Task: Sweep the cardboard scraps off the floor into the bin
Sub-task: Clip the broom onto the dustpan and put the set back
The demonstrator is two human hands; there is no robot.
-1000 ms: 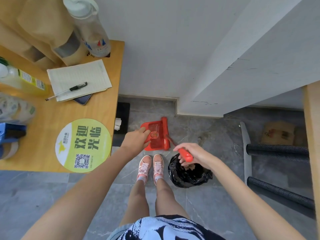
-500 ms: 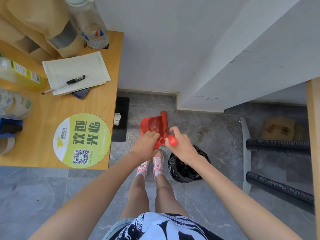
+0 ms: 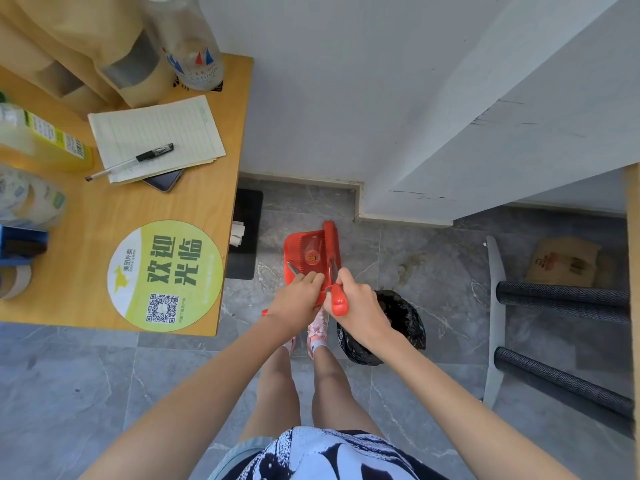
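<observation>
hands now together | left hand (image 3: pixel 300 295) grips dustpan (image 3: pixel 304 252) | right hand (image 3: pixel 358 303) grips brush handle (image 3: pixel 338 299)

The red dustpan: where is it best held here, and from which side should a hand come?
Judging by its pose, the red dustpan is best gripped at its near edge, where the left hand already closes on it, approached from the person's side. The open tray faces away, and the brush handle in the right hand occupies its right side.
</observation>
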